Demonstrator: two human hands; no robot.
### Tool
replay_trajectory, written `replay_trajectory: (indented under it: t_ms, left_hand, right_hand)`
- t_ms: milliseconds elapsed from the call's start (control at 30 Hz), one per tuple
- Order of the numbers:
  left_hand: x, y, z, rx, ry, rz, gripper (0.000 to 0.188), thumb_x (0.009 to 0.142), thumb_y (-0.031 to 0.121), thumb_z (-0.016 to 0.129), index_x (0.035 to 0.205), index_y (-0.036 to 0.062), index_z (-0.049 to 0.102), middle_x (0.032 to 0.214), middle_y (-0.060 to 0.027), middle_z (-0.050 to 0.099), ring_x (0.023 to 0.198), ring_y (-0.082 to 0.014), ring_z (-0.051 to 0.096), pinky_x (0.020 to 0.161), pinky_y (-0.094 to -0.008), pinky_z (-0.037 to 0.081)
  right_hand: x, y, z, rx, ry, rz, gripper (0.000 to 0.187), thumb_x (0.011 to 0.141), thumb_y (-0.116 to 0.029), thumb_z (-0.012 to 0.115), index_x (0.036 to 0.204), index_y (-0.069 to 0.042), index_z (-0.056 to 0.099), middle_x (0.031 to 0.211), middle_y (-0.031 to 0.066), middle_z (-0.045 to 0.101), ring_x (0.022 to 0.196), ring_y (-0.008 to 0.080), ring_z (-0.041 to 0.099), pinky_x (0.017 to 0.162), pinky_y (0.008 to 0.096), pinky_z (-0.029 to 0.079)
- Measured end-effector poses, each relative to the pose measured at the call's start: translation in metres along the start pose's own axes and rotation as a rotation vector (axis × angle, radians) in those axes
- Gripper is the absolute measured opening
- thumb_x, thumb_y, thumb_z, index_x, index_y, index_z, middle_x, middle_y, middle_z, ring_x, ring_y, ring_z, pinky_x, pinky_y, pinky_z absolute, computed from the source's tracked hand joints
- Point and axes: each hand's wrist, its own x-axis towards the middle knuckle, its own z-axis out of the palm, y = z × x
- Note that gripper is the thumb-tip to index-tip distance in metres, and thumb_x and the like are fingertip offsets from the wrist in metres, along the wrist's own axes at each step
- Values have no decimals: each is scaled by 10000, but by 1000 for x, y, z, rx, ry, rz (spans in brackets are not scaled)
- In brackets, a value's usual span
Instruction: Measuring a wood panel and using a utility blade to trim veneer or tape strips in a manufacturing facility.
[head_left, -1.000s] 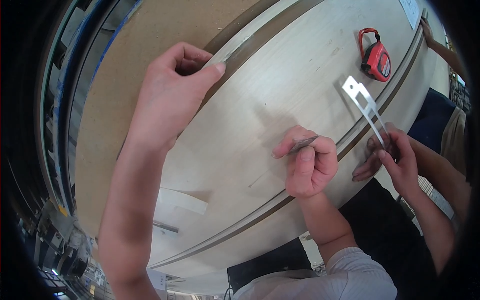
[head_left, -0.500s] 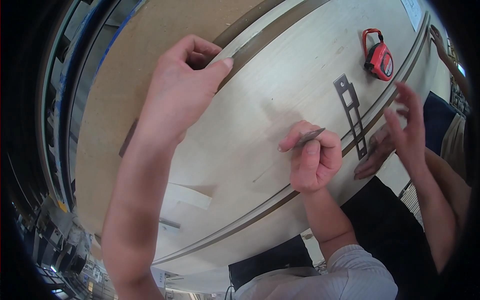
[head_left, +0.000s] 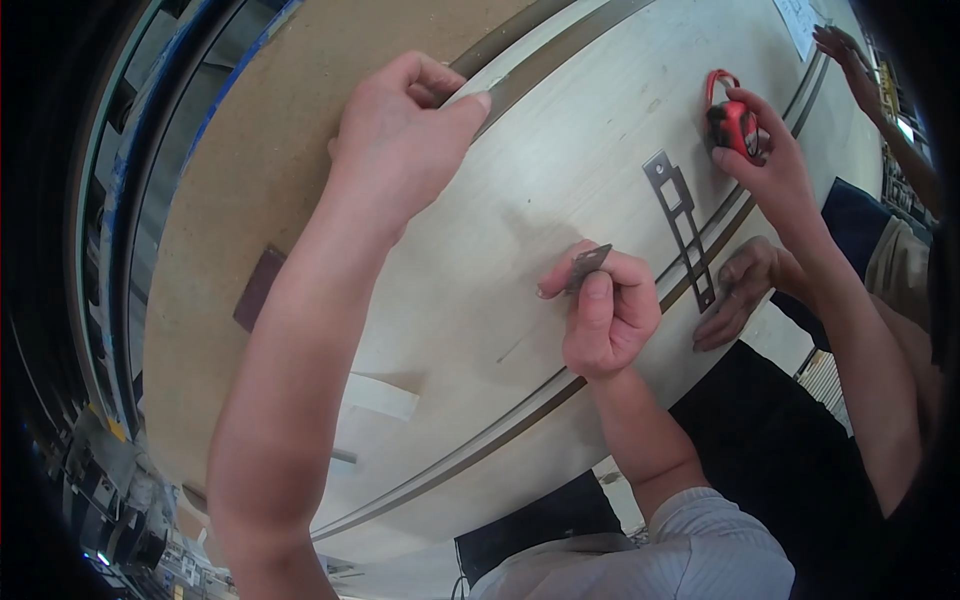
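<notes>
My left hand [head_left: 415, 150] is closed at the far long edge of a pale door panel [head_left: 450, 280], thumb on top and fingers curled over the edge strip. Between the thumb and bent fingers of my right hand [head_left: 615, 315] is a small flat metal piece [head_left: 590, 263], held above the panel; its exact kind I cannot make out. Right of that hand lies a long dark metal strike plate [head_left: 684, 222] with rectangular cutouts. Beyond it, a co-worker's hand [head_left: 785, 180] grips a red and black tape measure [head_left: 735, 128].
A co-worker's other hand [head_left: 740, 290] rests at the near edge beside the plate. Another hand [head_left: 850, 65] is at the far right, near a white paper sheet [head_left: 797, 25]. A brown board [head_left: 210, 240] lies left, bearing a dark reddish block [head_left: 260, 288]. A pale strip [head_left: 385, 396] lies near my left forearm.
The co-worker's hand has reached to the tape measure and taken hold of it. My left hand has shifted slightly right along the edge. My right hand has tilted the metal piece, showing more of its face.
</notes>
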Motion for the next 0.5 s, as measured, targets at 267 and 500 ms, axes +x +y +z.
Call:
replay_trajectory:
  t_ms: [267, 500]
  left_hand:
    - [8, 7, 4, -22, -24, 5, 280, 880, 254, 767, 1045, 51, 667, 928, -45, 681, 829, -132, 618, 755, -319, 514]
    - [-5, -6, -4, -18, -32, 53, 242, 924, 236, 766, 1013, 33, 670, 933, -24, 668, 846, -102, 607, 765, -270, 504]
  right_hand:
    - [0, -2, -1, 6, -9, 18, 146, 1079, -70, 437, 1138, 34, 522, 849, 166, 665, 712, 172, 597, 645, 288, 485]
    - [-1, 1, -5, 15, 8, 18, 146, 1076, -54, 429, 1141, 33, 527, 857, 167, 669, 697, 162, 592, 645, 279, 481]
